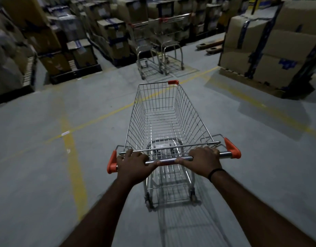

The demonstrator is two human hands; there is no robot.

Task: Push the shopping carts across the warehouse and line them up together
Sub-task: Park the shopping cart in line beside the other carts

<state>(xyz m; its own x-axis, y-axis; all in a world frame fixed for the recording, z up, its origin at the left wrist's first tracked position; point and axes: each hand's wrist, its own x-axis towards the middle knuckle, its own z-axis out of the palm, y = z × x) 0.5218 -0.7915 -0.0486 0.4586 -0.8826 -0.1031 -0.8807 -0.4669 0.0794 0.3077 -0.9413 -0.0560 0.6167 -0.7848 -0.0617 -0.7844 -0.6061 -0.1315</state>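
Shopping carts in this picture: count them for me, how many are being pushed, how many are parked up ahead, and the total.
Pushed cart, handle gripped by left hand and right hand: 1
Parked carts, left one and right one: 2
Total: 3

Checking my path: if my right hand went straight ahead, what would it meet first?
The right hand, gripping the handle, would first meet the basket's rear rim just ahead; beyond, probably the parked carts.
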